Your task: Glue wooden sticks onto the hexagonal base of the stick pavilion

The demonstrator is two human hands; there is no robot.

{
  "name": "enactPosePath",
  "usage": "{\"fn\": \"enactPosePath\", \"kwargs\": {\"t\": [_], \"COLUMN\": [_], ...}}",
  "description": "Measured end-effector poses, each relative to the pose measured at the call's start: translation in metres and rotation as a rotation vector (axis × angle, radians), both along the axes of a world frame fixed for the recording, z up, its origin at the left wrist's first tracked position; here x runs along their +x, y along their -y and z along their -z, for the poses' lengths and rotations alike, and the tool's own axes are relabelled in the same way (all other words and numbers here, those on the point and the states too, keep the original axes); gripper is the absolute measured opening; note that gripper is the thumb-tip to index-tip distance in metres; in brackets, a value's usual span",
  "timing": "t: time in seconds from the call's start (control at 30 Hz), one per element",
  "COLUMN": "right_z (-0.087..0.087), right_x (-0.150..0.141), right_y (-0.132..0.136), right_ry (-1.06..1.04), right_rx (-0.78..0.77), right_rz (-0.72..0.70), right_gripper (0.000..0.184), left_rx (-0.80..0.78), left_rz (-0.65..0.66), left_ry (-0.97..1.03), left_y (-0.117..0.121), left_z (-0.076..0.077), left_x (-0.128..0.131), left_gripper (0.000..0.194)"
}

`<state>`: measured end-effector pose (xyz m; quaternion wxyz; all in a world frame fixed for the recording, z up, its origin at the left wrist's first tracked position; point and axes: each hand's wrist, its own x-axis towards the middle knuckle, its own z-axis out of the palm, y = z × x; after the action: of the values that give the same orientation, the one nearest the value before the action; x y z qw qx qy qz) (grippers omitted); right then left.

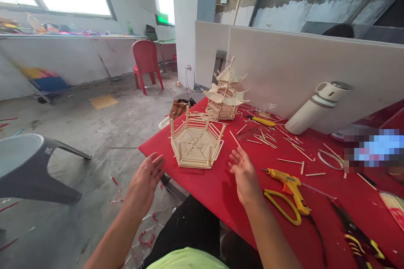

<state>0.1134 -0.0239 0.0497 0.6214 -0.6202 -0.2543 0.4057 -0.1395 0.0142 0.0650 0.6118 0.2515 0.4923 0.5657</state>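
Observation:
A hexagonal base of wooden sticks (195,143), with upright posts at its corners, sits near the edge of the red table. My left hand (147,174) is raised at its near left side, fingers apart and holding nothing. On the other side, my right hand (243,172) is also open and empty, palm turned toward the base. Neither hand touches it. Behind the base stands a tiered stick pagoda (225,90). A yellow hot glue gun (290,187) lies to the right of my right hand.
On the red table (217,195) are loose sticks (265,138), a yellow utility knife (260,121), pliers (353,227) and a tilted white bottle (315,107). A white panel (309,67) borders the far side. A grey stool (38,168) and a red chair (145,65) stand on the floor.

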Motion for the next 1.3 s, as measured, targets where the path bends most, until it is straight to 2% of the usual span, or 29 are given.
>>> {"fn": "enactPosePath", "kwargs": {"t": [0.07, 0.2, 0.27, 0.33, 0.4, 0.5, 0.57, 0.67, 0.77, 0.83, 0.9, 1.0, 1.13, 1.2, 1.3], "right_z": [0.002, 0.010, 0.015, 0.018, 0.020, 0.021, 0.020, 0.023, 0.028, 0.028, 0.024, 0.015, 0.009, 0.009, 0.007], "right_x": [0.016, 0.033, 0.034, 0.032, 0.028, 0.018, 0.006, -0.025, -0.060, -0.075, -0.079, -0.068, -0.050, -0.044, -0.033], "right_y": [-0.029, -0.085, -0.102, -0.107, -0.099, -0.068, -0.040, -0.004, 0.017, 0.025, 0.030, 0.038, 0.046, 0.046, 0.040], "right_ry": [-0.035, -0.065, -0.079, -0.096, -0.116, -0.154, -0.181, -0.260, -0.375, -0.419, -0.449, -0.439, -0.258, -0.136, 0.171], "right_rx": [-0.053, -0.049, -0.048, -0.049, -0.051, -0.051, -0.045, 0.004, 0.066, 0.087, 0.080, 0.043, 0.014, -0.031, -0.110], "right_rz": [-0.033, -0.097, -0.145, -0.193, -0.226, -0.229, -0.218, -0.180, -0.187, -0.212, -0.234, -0.254, -0.310, -0.346, -0.368], "right_gripper": [0.092, 0.096, 0.095, 0.091, 0.087, 0.088, 0.094, 0.100, 0.105, 0.104, 0.099, 0.081, 0.047, 0.039, 0.036], "left_rx": [-0.072, -0.144, -0.150, -0.141, -0.118, -0.075, -0.052, -0.021, 0.011, 0.026, 0.052, 0.121, 0.147, 0.151, 0.138], "left_rz": [-0.019, -0.058, -0.054, -0.025, -0.004, -0.016, 0.003, 0.101, 0.166, 0.142, 0.064, -0.089, -0.232, -0.245, -0.192], "left_ry": [0.044, 0.076, 0.089, 0.097, 0.094, 0.065, 0.027, 0.002, 0.007, 0.008, 0.000, -0.061, -0.147, -0.181, -0.249], "left_y": [-0.001, -0.003, -0.006, -0.011, -0.018, -0.039, -0.060, -0.098, -0.134, -0.149, -0.154, -0.141, -0.093, -0.066, -0.029], "left_z": [-0.008, -0.018, -0.018, -0.015, -0.012, -0.008, -0.007, -0.005, -0.003, -0.002, -0.001, 0.003, 0.010, 0.013, 0.015], "left_x": [0.014, 0.029, 0.032, 0.033, 0.032, 0.029, 0.025, 0.023, 0.023, 0.024, 0.021, 0.010, -0.007, -0.010, -0.004], "left_gripper": [0.032, 0.035, 0.036, 0.038, 0.037, 0.036, 0.039, 0.047, 0.055, 0.059, 0.061, 0.053, 0.018, 0.011, 0.017]}}
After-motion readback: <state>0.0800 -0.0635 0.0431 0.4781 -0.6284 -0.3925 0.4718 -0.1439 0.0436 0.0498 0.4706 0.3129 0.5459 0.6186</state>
